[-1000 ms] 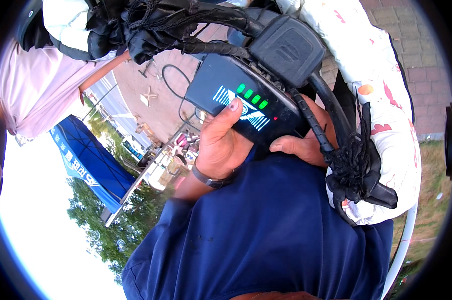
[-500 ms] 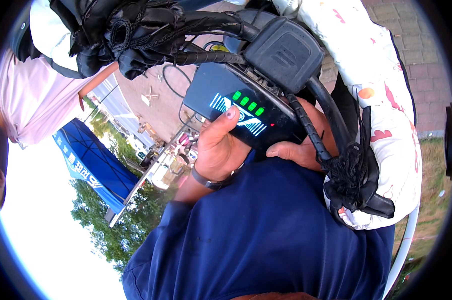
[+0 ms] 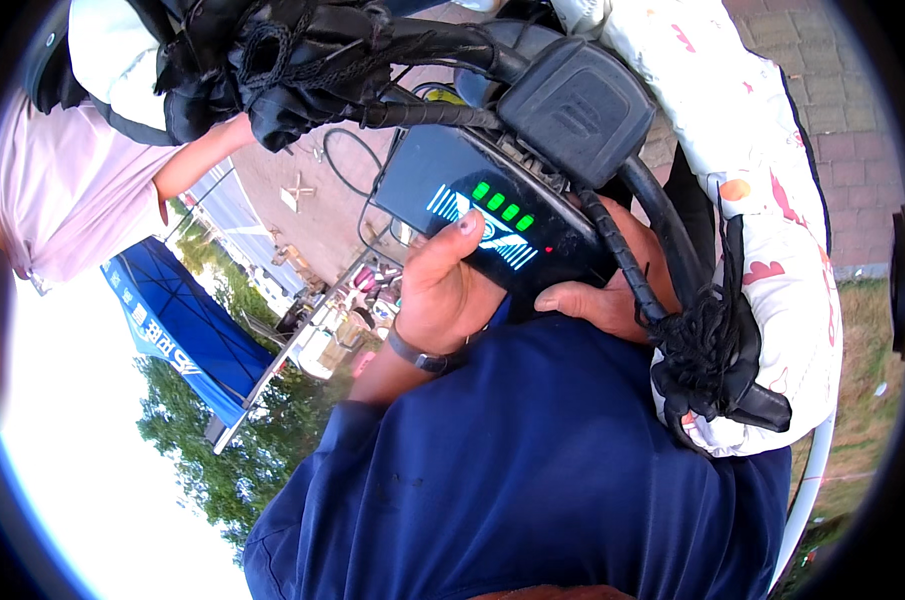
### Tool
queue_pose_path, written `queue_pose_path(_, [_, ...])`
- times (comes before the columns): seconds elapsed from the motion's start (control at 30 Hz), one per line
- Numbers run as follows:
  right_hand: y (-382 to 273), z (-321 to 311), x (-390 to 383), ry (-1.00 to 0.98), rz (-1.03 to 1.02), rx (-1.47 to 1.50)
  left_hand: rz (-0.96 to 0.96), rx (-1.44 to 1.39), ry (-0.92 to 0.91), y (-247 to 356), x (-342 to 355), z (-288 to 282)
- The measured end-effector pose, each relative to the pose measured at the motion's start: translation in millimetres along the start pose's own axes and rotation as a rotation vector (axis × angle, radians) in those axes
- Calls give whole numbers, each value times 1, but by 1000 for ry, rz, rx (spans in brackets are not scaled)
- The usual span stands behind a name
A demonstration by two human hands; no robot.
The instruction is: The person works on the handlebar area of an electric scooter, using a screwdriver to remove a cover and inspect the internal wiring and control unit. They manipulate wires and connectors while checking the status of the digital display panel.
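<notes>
A glossy black display panel (image 3: 427, 165) sits tilted between my hands, with several green bars and white-blue stripes lit on its face. My left hand (image 3: 450, 300), a dark band on its wrist, grips the panel's near left edge, the thumb resting on the lit face. On the other side my right hand (image 3: 612, 300) holds the near right edge, its thumb along the corner. The right fingers are partly hidden behind a spiral-wrapped cable (image 3: 622, 255). Just beyond the panel, a square black housing (image 3: 575, 112) is fixed on the handlebar (image 3: 662, 225).
Black cords and a dark cover (image 3: 262, 60) crowd the left handlebar end. A white patterned padded cover (image 3: 762, 200) wraps the right side. A person in a pink top (image 3: 82, 190) stands at the left, near a blue canopy (image 3: 187, 320). Brick paving (image 3: 822, 110) lies at the right.
The other person's bare arm at the left has lifted and reaches further toward the left handlebar end. The view has shifted slightly; my hands keep the same hold on the display panel.
</notes>
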State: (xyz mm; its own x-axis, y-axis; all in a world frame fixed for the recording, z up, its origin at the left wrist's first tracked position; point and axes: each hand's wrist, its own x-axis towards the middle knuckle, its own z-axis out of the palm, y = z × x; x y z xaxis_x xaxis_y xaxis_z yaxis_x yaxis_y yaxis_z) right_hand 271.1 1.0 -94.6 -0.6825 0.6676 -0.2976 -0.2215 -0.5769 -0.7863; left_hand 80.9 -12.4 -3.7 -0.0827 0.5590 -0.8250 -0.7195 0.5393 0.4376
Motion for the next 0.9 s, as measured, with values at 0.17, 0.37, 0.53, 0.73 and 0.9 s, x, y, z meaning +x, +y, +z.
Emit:
queue_pose_path(0.17, [7, 6, -5, 74, 62, -100, 7, 2, -14, -2, 2, -3])
queue_pose_path(0.37, [4, 5, -7, 106, 42, -190, 3, -54, -29, -4, 5, -4])
queue_pose_path(0.53, [10, 6, -10, 107, 38, -158, -30, -67, -13, -4, 4, -5])
queue_pose_path(0.73, [5, 4, -8, 74, 38, -93, 15, -60, 13, -6, 3, -1])
queue_pose_path(0.9, [11, 5, -11, 92, 36, -150, 34, -74, 65, -5, 1, 4])
